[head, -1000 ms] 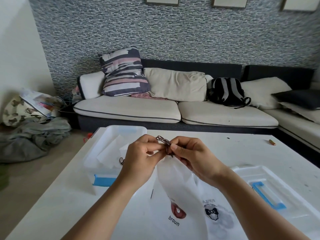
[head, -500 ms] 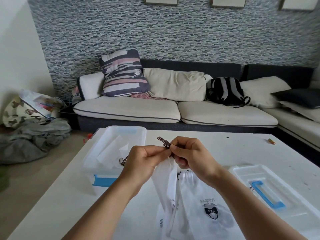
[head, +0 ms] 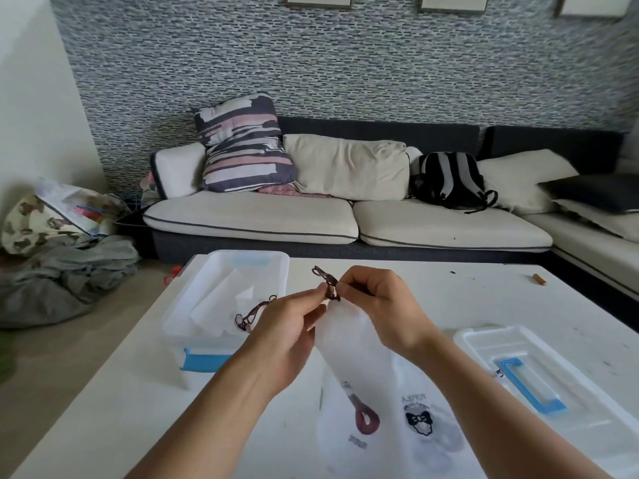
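Since half a second ago, the white plastic bag has opened from a narrow twisted fold into a broad flat face. Its red-brown print shows again beside the black bow print. The left hand sits a little lower. The pinch point has barely shifted.

Both hands meet above the middle of the white table. The left hand's thumb and forefinger pinch the near end of a dark chain-like strip. The right hand, fingers curled, pinches the same end from the other side. The bag's top is gathered at that pinch.

The strip's long axis runs diagonally. Its held end is low at the fingertips, and its free end points up, away and to the left, toward the sofa. The bag's long axis runs from the hands toward the viewer, with its lower part on the table.

A translucent storage box with a blue latch stands to the left. A second dark piece shows just behind the left hand, and I cannot tell whether it lies in the box. The box lid with a blue handle lies to the right.
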`<state>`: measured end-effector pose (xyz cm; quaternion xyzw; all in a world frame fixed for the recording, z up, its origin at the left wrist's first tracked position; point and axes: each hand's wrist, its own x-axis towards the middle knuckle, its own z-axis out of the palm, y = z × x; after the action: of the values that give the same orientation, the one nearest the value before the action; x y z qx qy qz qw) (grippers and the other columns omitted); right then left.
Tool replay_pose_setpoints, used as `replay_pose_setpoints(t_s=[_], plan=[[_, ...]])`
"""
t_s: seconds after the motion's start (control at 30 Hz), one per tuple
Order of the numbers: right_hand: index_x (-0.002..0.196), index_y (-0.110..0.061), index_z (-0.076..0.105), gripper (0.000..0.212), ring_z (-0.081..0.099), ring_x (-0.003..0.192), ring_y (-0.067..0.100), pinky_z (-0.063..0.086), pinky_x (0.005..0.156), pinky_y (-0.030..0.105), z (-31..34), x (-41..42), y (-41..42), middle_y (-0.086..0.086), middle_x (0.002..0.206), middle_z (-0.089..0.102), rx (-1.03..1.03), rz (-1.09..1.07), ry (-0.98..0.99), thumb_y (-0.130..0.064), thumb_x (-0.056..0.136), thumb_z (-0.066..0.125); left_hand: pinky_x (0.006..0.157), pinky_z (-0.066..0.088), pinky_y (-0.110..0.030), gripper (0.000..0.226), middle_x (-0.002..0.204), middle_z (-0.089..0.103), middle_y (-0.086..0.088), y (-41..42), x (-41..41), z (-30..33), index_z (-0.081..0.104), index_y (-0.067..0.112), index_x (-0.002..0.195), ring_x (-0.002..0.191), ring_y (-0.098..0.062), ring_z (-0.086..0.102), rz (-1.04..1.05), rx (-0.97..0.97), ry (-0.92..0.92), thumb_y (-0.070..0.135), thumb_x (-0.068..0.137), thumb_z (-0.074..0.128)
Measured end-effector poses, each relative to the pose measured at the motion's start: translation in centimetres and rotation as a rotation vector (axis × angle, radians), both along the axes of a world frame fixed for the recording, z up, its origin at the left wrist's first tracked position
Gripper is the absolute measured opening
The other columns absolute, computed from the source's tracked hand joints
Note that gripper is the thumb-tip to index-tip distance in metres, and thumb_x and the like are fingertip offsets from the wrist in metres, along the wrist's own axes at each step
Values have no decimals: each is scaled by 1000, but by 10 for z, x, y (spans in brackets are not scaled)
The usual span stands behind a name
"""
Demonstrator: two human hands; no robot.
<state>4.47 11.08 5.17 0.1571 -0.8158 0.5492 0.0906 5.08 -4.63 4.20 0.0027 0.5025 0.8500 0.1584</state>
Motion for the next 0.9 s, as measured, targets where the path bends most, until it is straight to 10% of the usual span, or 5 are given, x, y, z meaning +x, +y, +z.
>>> replay_pose_setpoints(t_s=[0.13, 0.3, 0.73, 0.9], plan=[[80, -8, 68, 20, 58, 69, 17, 46, 64, 30, 4, -1, 7, 5, 75, 66, -1, 94, -77, -27, 80, 70, 73, 45, -31, 22, 86, 65, -7, -1, 4, 2, 67, 10, 93, 84, -21, 57, -93, 43, -55, 29, 86, 60], [81, -3, 66, 18, 48, 61, 15, 39, 60, 32, -3, 2, 1, 19, 68, 57, 9, 51, -53, -15, 93, 60, 83, 50, -36, 43, 98, 74, -20, -4, 0, -1, 72, -1, 93, 87, -26, 68, -27, -358, 233, 41, 84, 73], [76, -8, 59, 29, 28, 46, 6, 24, 44, 13, 5, 6, 7, -4, 54, 37, -129, 91, -181, -11, 104, 51, 81, 57, -27, 11, 88, 77, 9, -30, -9, -9, 76, 21, 97, 88, -5, 72, 237, -739, 681, 17, 94, 67], [77, -6, 65, 27, 39, 61, 9, 32, 56, 17, 1, 6, 2, 2, 68, 52, -90, 83, -146, -12, 102, 54, 74, 49, -18, 13, 82, 67, 9, -14, 7, -2, 68, 19, 88, 81, -10, 63, 748, -709, 947, 28, 78, 68]])
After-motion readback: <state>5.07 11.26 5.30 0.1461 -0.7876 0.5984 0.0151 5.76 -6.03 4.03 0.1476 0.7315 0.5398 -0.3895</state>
